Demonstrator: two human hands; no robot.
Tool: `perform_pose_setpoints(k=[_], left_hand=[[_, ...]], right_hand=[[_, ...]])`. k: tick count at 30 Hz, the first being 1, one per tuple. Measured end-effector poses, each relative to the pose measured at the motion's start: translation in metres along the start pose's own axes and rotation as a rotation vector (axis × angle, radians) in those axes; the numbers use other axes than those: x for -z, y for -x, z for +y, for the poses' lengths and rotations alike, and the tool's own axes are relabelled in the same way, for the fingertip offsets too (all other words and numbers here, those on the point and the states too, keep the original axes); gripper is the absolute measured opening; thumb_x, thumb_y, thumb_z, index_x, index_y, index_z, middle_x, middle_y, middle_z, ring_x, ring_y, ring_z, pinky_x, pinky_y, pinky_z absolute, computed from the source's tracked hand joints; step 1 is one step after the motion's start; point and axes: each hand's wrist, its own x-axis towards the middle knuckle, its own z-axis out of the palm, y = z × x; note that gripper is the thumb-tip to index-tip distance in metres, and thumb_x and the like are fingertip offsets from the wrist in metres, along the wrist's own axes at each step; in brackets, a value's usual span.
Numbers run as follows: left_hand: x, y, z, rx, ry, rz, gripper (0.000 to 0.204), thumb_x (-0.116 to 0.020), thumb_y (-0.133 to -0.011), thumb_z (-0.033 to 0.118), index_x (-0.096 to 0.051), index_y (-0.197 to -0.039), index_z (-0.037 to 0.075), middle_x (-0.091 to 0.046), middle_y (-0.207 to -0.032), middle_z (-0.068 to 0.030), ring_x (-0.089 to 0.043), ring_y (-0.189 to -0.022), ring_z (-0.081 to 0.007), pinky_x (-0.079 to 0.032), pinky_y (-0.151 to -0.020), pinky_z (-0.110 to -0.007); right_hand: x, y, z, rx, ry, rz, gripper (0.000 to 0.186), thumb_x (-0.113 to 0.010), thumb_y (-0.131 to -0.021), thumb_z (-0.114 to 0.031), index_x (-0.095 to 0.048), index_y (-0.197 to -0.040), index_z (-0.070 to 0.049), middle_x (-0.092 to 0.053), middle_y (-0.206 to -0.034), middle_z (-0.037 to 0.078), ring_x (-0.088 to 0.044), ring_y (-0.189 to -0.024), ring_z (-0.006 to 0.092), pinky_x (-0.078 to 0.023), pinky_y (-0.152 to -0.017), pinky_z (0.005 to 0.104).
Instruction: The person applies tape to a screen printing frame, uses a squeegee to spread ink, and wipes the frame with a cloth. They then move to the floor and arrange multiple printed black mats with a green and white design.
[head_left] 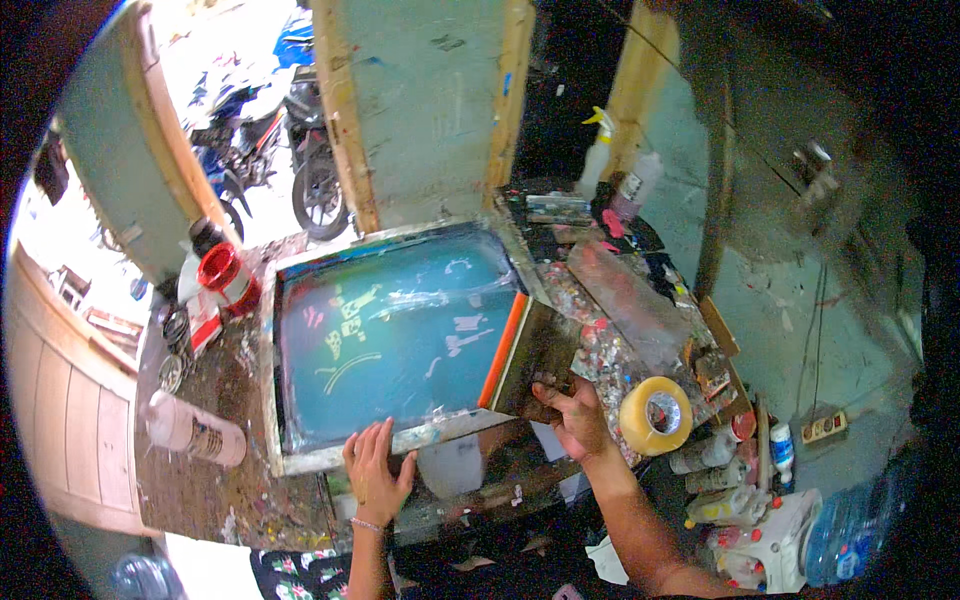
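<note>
A screen-printing frame (268,370) with blue-green mesh lies on the worktable, pale stencil shapes showing on the mesh. My left hand (374,475) rests on its near edge, fingers stretched out toward the mesh. A squeegee (540,358) with a dark, stained holder and an orange blade is tilted at the frame's right side. My right hand (580,420) grips the squeegee by its near end, thumb across the holder. Close to the right of that hand is a roll of yellowish tape (637,420).
On the table's left are a red-rimmed tub (224,275) and a whitish bottle (196,428) lying down. A spray bottle (597,152) stands at the back right. Several used bottles (712,452) and a power strip (823,428) are at the right. Motorcycles (320,180) show through the doorway.
</note>
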Motion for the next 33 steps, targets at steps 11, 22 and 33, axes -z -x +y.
perform_pose_setpoints(k=[11,22,33], left_hand=[[0.045,0.000,0.100,0.539,0.946,0.215,0.017,-0.066,-0.093,0.010,-0.069,-0.105,-0.001,-0.066,-0.092,-0.0008,-0.056,-0.079,-0.0079,-0.044,-0.072,-0.022],[0.058,0.021,0.107,0.627,1.064,0.393,0.019,-0.070,-0.091,0.011,-0.068,-0.106,-0.001,-0.058,-0.089,0.0031,-0.051,-0.079,-0.0044,-0.041,-0.071,-0.019],[0.062,0.025,0.116,0.545,1.025,0.351,0.026,-0.070,-0.088,0.001,-0.066,-0.113,-0.001,-0.060,-0.093,-0.0002,-0.056,-0.084,-0.0059,-0.045,-0.076,-0.019]], right_hand=[[-0.047,0.022,0.041,-0.269,0.199,-0.143,0.032,-0.074,-0.085,-0.010,-0.062,-0.113,0.000,-0.068,-0.109,0.010,-0.067,-0.099,0.0233,-0.057,-0.087,0.0379],[-0.067,0.050,0.054,-0.449,0.036,-0.219,0.048,-0.076,-0.085,-0.031,-0.055,-0.112,0.002,-0.066,-0.098,0.010,-0.067,-0.088,0.0215,-0.060,-0.077,0.0373],[-0.043,0.061,0.081,-0.740,-0.277,-0.299,0.041,-0.062,-0.093,-0.038,-0.059,-0.114,-0.004,-0.069,-0.096,0.010,-0.069,-0.084,0.0203,-0.058,-0.073,0.0353]])
